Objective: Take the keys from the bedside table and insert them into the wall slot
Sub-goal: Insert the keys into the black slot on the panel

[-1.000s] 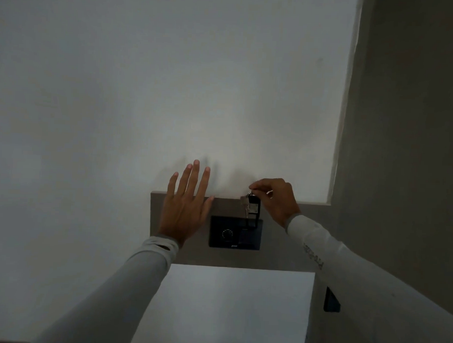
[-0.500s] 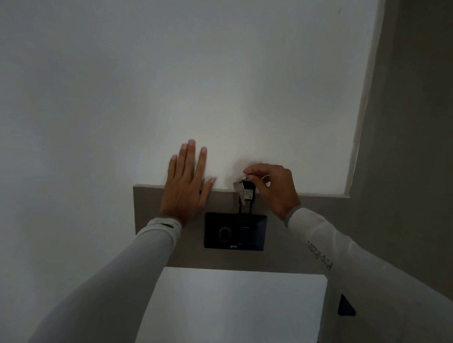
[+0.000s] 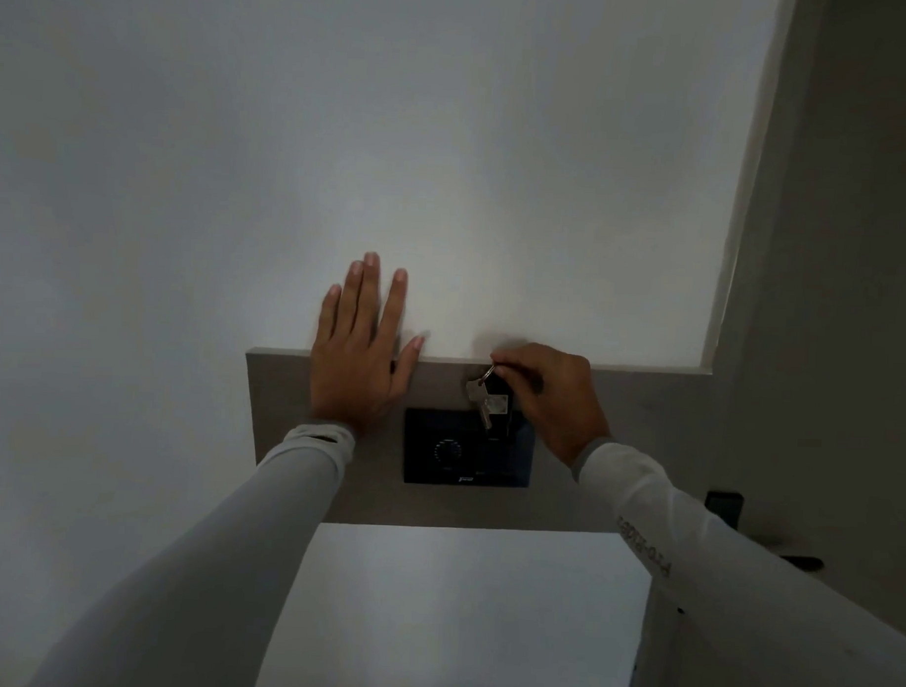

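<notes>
A bunch of keys with a silver key, a small pale tag and a dark fob hangs from a ring pinched in my right hand. The keys dangle over the upper right part of a black wall panel, which has a round dial. The dark fob reaches down to the panel's slot area; I cannot tell whether it is inside. My left hand lies flat and open against the wall, just left of the panel, fingers pointing up.
The panel sits on a grey-brown board fixed to the white wall. Below it is the white top of the bedside table. A dark switch and a darker side wall are at the right.
My right hand and the keys have stayed over the panel's upper right. My left hand has slid up the wall. The view has drawn closer.
</notes>
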